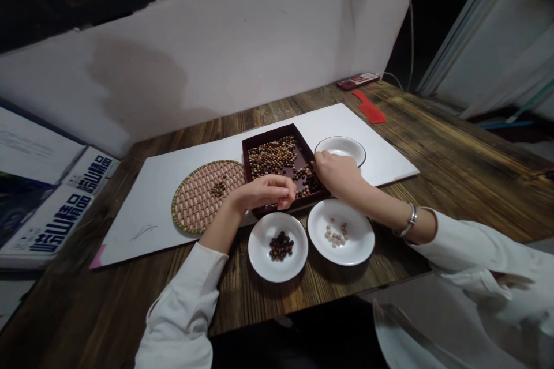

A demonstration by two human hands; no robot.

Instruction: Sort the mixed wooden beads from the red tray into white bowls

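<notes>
My left hand (265, 191) is over the near left part of a dark red box (298, 134) of mixed brown, yellow and dark beads (272, 154). Its fingers are curled and pressed together; whatever they may hold is hidden. At the box's right wall, my right hand (338, 174) has its fingertips closed in a pinch, and I cannot see what is in them. Close below the hands stand two white bowls: the left bowl (259, 262) holds dark beads (281, 246), the right bowl (362, 242) pale ones (336, 235). A third white bowl (357, 146) is partly behind my right hand.
A round woven mat (194, 199) with a few brownish beads (219, 188) lies left of the box on a white board (142, 207). Beyond the board are a red comb (370, 109) and a phone (358, 81) on the wooden table (437, 150). Printed cartons (56, 219) stand far left.
</notes>
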